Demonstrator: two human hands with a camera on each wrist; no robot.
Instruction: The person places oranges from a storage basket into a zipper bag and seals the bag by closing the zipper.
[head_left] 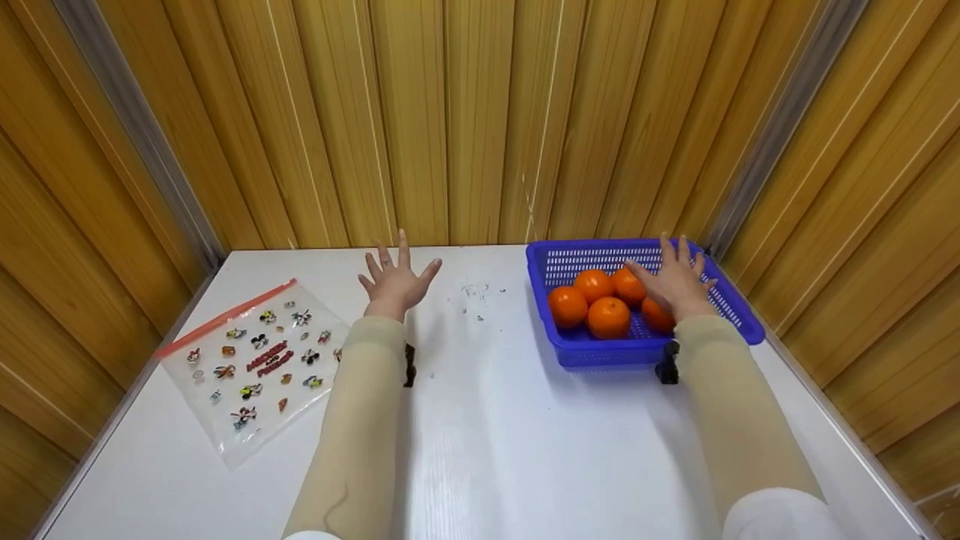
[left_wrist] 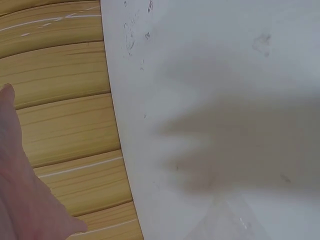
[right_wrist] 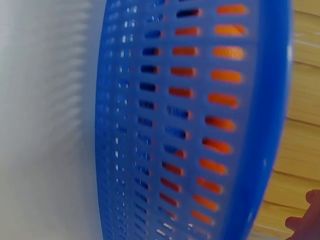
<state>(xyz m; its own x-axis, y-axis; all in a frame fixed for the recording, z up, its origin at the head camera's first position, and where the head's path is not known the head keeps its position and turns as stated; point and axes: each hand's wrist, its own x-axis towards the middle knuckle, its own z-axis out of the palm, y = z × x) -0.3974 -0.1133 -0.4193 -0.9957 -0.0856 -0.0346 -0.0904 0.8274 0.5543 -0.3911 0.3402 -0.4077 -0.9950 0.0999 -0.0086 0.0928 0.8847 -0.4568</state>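
Note:
My left hand hovers above the white table with its fingers spread and nothing in them. Its shadow falls on the tabletop in the left wrist view, where part of the hand shows at the left edge. Over the blue plastic basket my right hand is held with fingers splayed, also holding nothing. Several oranges lie in that basket, one partly covered by the right hand. The right wrist view looks at the slotted basket wall, with orange showing through the holes.
A clear zip bag with a red closure strip and small cartoon prints lies flat on the left of the table. Wood-patterned panels enclose the back and both sides. Small dark marks dot the tabletop near the back.

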